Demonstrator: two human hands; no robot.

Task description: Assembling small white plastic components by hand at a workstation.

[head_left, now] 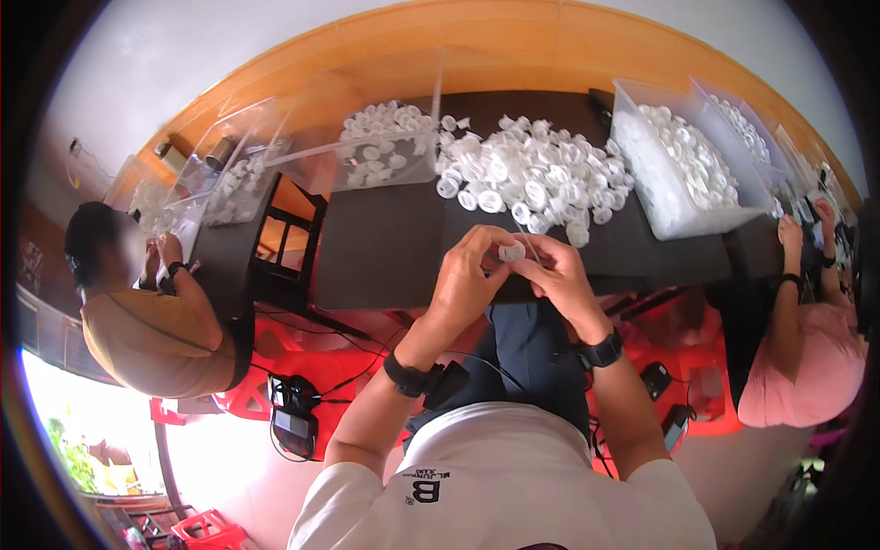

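Observation:
A small white round plastic piece (pixel 511 251), like a cap with a raised ring, is held up just over the near edge of the table. My left hand (pixel 469 270) pinches it between thumb and fingertips. From the other side my right hand (pixel 561 280) closes its thumb and index finger on the same piece. A thin pale strip rises near the right fingertips; what it is I cannot tell. Just beyond my hands lies a large heap of similar white plastic pieces (pixel 536 165).
On the dark table (pixel 367 247), a clear plastic bin (pixel 302 165) with white pieces stands left of the heap, and a translucent bin (pixel 674 215) full of them stands right. People sit at both sides, a person (pixel 156 339) left and another (pixel 802 367) right. Red stools (pixel 266 348) and cables are below.

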